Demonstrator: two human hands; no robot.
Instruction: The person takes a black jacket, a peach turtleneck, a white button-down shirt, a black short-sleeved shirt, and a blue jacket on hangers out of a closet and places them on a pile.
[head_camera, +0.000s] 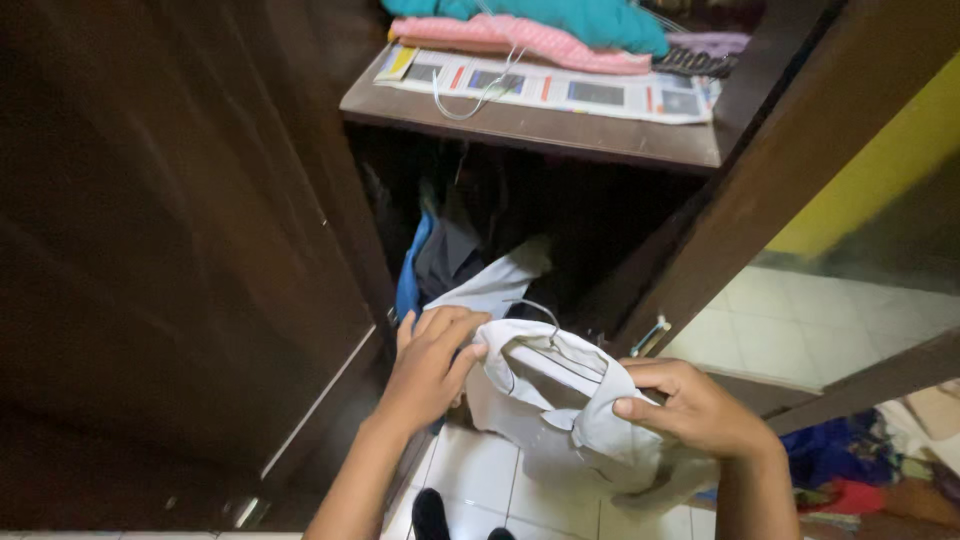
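I hold a pale grey, soft cotton shirt (560, 400) on a thin metal wire hanger (545, 325) in front of the open dark wooden wardrobe (180, 250), low over the white tiled floor (500, 490). My left hand (435, 360) is closed over the shirt's shoulder with its fingers curled into the cloth. My right hand (690, 405) pinches the collar between thumb and fingers. The fabric hangs in loose, crumpled folds below both hands. Behind it, dark and blue clothes (440, 250) hang in the wardrobe's shadowed lower space. Above, a brown wooden shelf (560, 135) is lined with printed newspaper (560, 90) and carries a folded pink textured cloth (520, 40), a teal garment (590, 20) and a bent white wire hanger (480, 90).
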